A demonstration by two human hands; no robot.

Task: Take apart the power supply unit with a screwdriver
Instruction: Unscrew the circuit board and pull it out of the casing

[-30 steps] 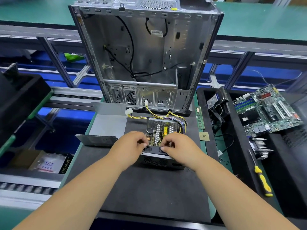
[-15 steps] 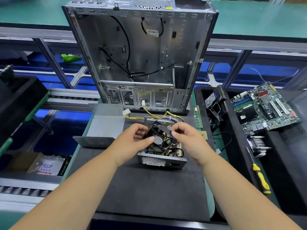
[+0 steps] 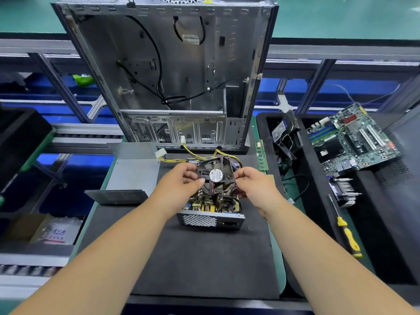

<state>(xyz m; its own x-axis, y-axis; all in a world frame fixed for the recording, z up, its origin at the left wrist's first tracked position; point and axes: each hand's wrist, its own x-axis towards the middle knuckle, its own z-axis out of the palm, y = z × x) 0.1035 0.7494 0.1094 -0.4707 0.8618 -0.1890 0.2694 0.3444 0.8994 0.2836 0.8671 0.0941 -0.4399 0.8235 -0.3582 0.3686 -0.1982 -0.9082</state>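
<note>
The power supply unit [image 3: 211, 210] sits cover-off on the black mat [image 3: 200, 264], near its middle. Directly above it the cooling fan [image 3: 216, 177] is tilted up, label facing the camera, pinched at opposite edges by the left hand [image 3: 181, 180] and right hand [image 3: 252, 181], equally near. Its thin lead runs down into the board, so it probably lifts only a little. Open mat lies in front; the screwdriver [image 3: 345, 226] rests well right

One fan [image 3: 216, 176], one screwdriver [image 3: 345, 228], two hands [image 3: 179, 185]
</note>
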